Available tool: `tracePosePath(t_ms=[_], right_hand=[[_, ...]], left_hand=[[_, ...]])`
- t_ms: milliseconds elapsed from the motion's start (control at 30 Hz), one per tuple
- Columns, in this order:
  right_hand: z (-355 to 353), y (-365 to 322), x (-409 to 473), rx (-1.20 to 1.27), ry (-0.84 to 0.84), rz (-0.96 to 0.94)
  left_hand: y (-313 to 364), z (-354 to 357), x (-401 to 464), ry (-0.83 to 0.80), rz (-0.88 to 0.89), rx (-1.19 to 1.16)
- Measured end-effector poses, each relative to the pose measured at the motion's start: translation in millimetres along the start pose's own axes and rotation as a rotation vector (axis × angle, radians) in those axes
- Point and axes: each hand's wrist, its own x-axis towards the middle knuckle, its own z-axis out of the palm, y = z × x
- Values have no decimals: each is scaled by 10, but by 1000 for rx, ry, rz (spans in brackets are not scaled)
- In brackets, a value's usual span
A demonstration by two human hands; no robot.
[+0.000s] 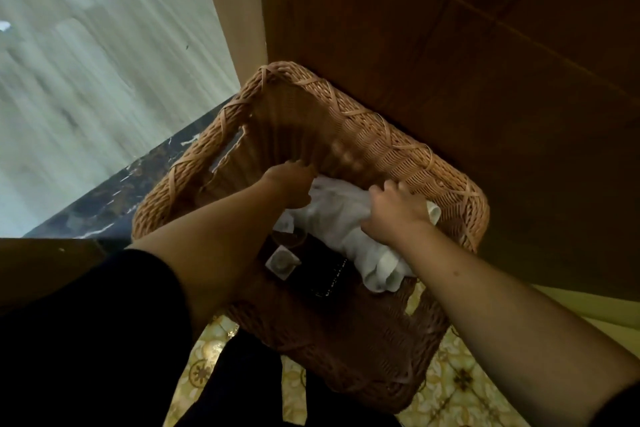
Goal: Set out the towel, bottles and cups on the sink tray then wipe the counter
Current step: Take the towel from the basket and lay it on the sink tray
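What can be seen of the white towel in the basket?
The white towel is soft, creased cloth, bunched rather than folded, lying inside the woven wicker basket toward its far right side. Its rolled ends hang toward the viewer. The right hand grips its right part, and the left hand reaches to its left edge. Its near edge lies against a dark flat item.

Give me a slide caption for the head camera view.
Both hands, left and right, grip a white towel inside a wicker basket.
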Motion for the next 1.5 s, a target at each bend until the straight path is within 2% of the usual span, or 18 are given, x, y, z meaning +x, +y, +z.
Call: tracePosePath(t_ms=[100, 267, 467, 700, 833, 1167, 1367, 1500], right_hand=[[59, 52, 170, -65, -85, 62], [221, 47, 367, -130, -132, 120], [329, 7, 458, -155, -151, 146], [235, 33, 451, -23, -147, 108], [100, 62, 382, 2, -121, 67], [-202, -41, 95, -83, 29, -7], [-435, -102, -89, -124, 93, 16], [-612, -118, -266, -141, 127, 31]], left_hand=[[-3, 81, 226, -59, 10, 103], [-10, 250, 523, -112, 53, 302], [-71, 404, 716, -46, 74, 353], [-132, 431, 813, -1, 127, 342], [-144, 436, 836, -31, 127, 360], [-282, 297, 647, 31, 70, 301], [-373, 122, 432, 147, 110, 291], [-404, -55, 252, 208, 89, 192]])
